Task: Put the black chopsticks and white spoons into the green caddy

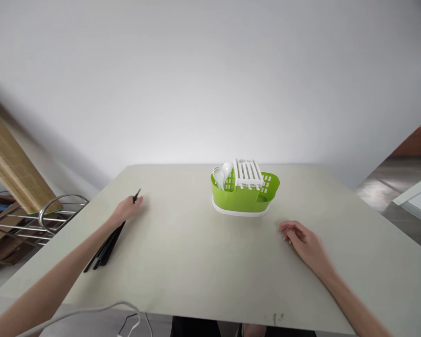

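White wall, plain, behind a pale beige worktop seen from its near edge. Item 1: black sticks, several, thin, long and matt, bunched together; they lie near the left edge of the worktop, angled from the near left toward the far centre, with one pointed tip showing beyond the knuckles. Left hand: fingers closed over the far end of the bunch, forearm lying along the rest of it; whether the bunch is lifted or rests on the surface cannot be told. Right hand: palm down on the worktop right of centre, fingers loosely curled and holding nothing, well apart from the sticks. Open room: a broad bare stretch of worktop lies between the two hands and runs to the near edge; the far corners and the right edge are likewise bare. Item 2: green caddy, oval, perforated walls, standing on a white base toward the far edge, just beyond the right hand. Its left compartment holds white spoons, bowls up; a white slotted insert sits across the middle. Off the worktop: metal rack and bamboo board past the left edge; white cable at the near edge.
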`<move>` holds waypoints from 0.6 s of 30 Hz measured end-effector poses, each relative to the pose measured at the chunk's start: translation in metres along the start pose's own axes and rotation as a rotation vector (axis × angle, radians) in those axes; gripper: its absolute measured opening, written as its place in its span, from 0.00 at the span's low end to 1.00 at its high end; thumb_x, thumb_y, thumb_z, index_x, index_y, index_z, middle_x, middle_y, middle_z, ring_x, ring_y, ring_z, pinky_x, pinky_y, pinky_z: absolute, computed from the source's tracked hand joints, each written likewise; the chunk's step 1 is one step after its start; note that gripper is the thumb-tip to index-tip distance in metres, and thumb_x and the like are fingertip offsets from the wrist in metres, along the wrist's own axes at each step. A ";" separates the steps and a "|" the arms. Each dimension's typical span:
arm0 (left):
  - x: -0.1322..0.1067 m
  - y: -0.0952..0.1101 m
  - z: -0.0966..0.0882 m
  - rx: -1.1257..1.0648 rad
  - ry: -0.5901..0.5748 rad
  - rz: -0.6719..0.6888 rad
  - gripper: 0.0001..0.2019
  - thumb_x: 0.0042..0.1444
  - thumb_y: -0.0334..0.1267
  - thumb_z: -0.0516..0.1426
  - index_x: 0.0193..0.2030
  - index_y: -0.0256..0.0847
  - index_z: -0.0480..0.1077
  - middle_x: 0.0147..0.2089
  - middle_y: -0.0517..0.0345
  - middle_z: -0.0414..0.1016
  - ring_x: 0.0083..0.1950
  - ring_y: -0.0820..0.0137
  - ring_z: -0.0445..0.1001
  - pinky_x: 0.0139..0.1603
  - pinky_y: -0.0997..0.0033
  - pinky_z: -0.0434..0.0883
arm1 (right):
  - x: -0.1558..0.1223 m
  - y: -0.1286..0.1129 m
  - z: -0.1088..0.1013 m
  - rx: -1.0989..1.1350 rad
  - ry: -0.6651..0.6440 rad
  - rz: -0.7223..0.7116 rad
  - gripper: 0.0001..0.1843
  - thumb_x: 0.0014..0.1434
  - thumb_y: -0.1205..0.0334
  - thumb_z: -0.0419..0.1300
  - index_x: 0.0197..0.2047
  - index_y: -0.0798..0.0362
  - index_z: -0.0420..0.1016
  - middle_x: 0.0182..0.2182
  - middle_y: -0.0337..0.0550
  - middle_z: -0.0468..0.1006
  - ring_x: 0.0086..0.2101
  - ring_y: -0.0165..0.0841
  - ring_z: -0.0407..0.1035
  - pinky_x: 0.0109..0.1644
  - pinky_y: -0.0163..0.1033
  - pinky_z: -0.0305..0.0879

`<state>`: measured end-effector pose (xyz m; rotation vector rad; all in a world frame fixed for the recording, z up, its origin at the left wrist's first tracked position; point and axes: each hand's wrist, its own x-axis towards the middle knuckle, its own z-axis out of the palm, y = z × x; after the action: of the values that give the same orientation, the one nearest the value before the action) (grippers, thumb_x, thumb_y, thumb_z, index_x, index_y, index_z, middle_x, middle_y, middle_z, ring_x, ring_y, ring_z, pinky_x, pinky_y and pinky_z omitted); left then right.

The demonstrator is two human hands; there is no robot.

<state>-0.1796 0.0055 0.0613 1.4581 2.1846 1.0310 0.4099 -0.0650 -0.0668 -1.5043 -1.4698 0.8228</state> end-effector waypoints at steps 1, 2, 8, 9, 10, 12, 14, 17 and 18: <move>-0.003 -0.003 0.007 0.104 0.009 0.004 0.10 0.58 0.45 0.61 0.34 0.41 0.70 0.19 0.58 0.67 0.24 0.61 0.70 0.28 0.67 0.64 | 0.000 0.001 0.000 -0.002 0.001 0.001 0.14 0.63 0.54 0.55 0.44 0.49 0.78 0.38 0.43 0.83 0.34 0.36 0.76 0.43 0.42 0.71; -0.007 -0.006 0.013 0.195 0.009 -0.008 0.10 0.59 0.45 0.59 0.38 0.39 0.72 0.23 0.53 0.72 0.29 0.56 0.75 0.33 0.63 0.68 | -0.001 0.002 -0.001 -0.002 0.000 0.000 0.14 0.63 0.53 0.55 0.44 0.49 0.78 0.38 0.43 0.83 0.33 0.36 0.76 0.43 0.41 0.71; -0.042 -0.008 0.035 0.533 -0.048 0.041 0.26 0.67 0.47 0.48 0.66 0.35 0.65 0.57 0.35 0.79 0.55 0.43 0.78 0.54 0.47 0.71 | -0.002 0.007 -0.002 -0.030 -0.004 0.015 0.14 0.62 0.53 0.56 0.44 0.48 0.79 0.35 0.42 0.83 0.33 0.36 0.76 0.42 0.40 0.71; -0.047 -0.008 0.037 0.596 -0.056 0.067 0.27 0.69 0.47 0.46 0.68 0.36 0.63 0.61 0.36 0.77 0.56 0.43 0.77 0.55 0.47 0.71 | -0.002 0.008 -0.002 -0.030 -0.003 0.015 0.14 0.62 0.53 0.56 0.44 0.48 0.79 0.36 0.42 0.84 0.34 0.36 0.76 0.42 0.40 0.71; -0.053 -0.007 0.038 0.651 -0.055 0.090 0.27 0.70 0.48 0.44 0.69 0.36 0.62 0.63 0.36 0.75 0.57 0.44 0.77 0.54 0.47 0.72 | -0.002 0.008 -0.002 -0.028 -0.005 0.012 0.14 0.62 0.53 0.56 0.44 0.48 0.79 0.37 0.43 0.84 0.34 0.36 0.77 0.43 0.40 0.71; -0.061 -0.006 0.041 0.706 -0.023 0.122 0.27 0.71 0.47 0.42 0.69 0.37 0.63 0.63 0.37 0.74 0.58 0.46 0.77 0.53 0.49 0.73 | -0.002 0.009 -0.002 -0.022 -0.006 0.006 0.14 0.62 0.53 0.56 0.44 0.48 0.79 0.38 0.43 0.84 0.34 0.36 0.77 0.43 0.40 0.71; -0.067 -0.005 0.045 0.731 0.022 0.154 0.26 0.72 0.47 0.42 0.68 0.38 0.65 0.60 0.39 0.75 0.59 0.49 0.76 0.52 0.52 0.74 | -0.001 0.009 -0.001 -0.014 -0.004 0.004 0.14 0.62 0.52 0.56 0.44 0.48 0.79 0.39 0.44 0.84 0.34 0.36 0.77 0.42 0.40 0.72; -0.073 -0.005 0.050 0.759 0.082 0.198 0.25 0.71 0.45 0.44 0.67 0.37 0.69 0.56 0.38 0.75 0.58 0.50 0.74 0.54 0.54 0.73 | 0.000 0.012 0.000 -0.005 -0.001 0.002 0.14 0.61 0.52 0.57 0.44 0.49 0.79 0.38 0.44 0.84 0.33 0.36 0.76 0.40 0.39 0.72; -0.074 -0.006 0.051 0.763 0.097 0.213 0.25 0.70 0.45 0.45 0.67 0.36 0.69 0.55 0.38 0.74 0.58 0.50 0.74 0.56 0.53 0.72 | 0.000 0.013 0.000 -0.004 0.000 0.001 0.14 0.62 0.52 0.57 0.44 0.48 0.79 0.38 0.44 0.84 0.33 0.36 0.76 0.40 0.39 0.72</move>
<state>-0.1204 -0.0422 0.0128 2.0098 2.6944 0.3024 0.4150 -0.0641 -0.0786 -1.5081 -1.4712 0.8215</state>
